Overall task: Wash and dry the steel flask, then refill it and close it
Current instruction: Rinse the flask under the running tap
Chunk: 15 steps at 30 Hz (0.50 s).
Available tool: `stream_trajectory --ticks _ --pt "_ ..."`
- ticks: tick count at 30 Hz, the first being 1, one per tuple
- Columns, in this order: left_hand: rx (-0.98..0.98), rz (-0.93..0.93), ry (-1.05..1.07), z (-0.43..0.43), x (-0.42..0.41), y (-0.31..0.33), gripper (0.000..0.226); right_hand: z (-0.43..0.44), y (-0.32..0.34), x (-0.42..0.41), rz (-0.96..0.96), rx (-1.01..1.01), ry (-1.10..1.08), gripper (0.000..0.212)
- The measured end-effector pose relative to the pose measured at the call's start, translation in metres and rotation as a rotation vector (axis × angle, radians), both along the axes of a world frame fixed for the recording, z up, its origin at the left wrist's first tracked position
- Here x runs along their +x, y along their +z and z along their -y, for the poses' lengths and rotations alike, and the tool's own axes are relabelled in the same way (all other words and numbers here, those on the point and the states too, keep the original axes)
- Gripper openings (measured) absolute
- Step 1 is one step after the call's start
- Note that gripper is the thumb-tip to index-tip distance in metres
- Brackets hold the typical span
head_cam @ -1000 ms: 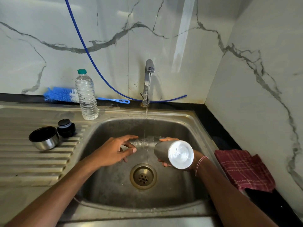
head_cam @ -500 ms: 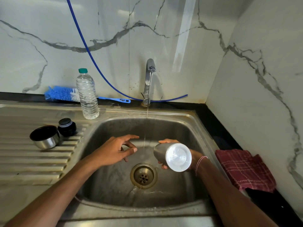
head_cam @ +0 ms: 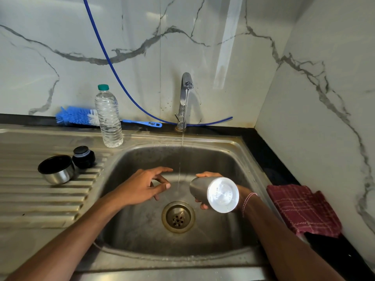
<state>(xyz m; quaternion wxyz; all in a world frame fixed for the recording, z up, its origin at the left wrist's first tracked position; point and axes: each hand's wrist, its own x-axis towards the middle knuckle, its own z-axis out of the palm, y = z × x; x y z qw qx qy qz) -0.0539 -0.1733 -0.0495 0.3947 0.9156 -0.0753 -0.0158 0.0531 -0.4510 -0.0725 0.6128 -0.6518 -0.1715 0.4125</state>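
Steel fills most of the view: a stainless sink basin (head_cam: 142, 159) with a ribbed steel drainboard (head_cam: 40, 199) on its left. The cylindrical steel flask (head_cam: 223, 194) is over the basin, lying on its side with its flat round base towards the camera. The right hand (head_cam: 207, 175) grips its body, fingers wrapped round from behind. A red-and-white thread (head_cam: 248, 199) circles that wrist. The left hand (head_cam: 142, 187) hovers across from it, fingers loosely spread and holding nothing.

Between the two hands a thin stream of water (head_cam: 179, 173) falls from the chrome tap (head_cam: 185, 98) towards the round brass-rimmed drain (head_cam: 178, 217). The flask's far end sits just to the right of the stream, not under it; its mouth is hidden.

On the drainboard a steel cup-shaped lid with a black lining (head_cam: 56, 169) lies tilted, touching a black round stopper (head_cam: 83, 157). Behind them a clear plastic water bottle with a green cap (head_cam: 108, 118) stands upright at the basin's back left corner. A blue bottle brush (head_cam: 75, 116) lies along the white marble wall (head_cam: 203, 37), partly behind the bottle. A thin blue hose (head_cam: 113, 72) hangs down the wall and passes behind the tap. On the black tabletop (head_cam: 263, 151) to the right lies a crumpled dark red checked cloth (head_cam: 300, 207).
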Motion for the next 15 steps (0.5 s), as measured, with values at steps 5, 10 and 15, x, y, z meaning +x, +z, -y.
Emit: stream_trajectory --ticks 5,10,15 --pt "0.026 -0.014 -0.014 0.003 -0.003 0.002 0.051 -0.014 0.006 -0.015 -0.071 -0.328 -0.208 0.056" --pt "0.042 -0.087 -0.047 0.009 -0.005 -0.001 0.048 -0.026 0.031 -0.026 0.336 -0.670 -0.354 0.053" --pt "-0.092 -0.146 0.012 0.030 -0.007 0.004 0.097 -0.058 0.049 -0.018 0.636 -0.495 -0.528 0.084"
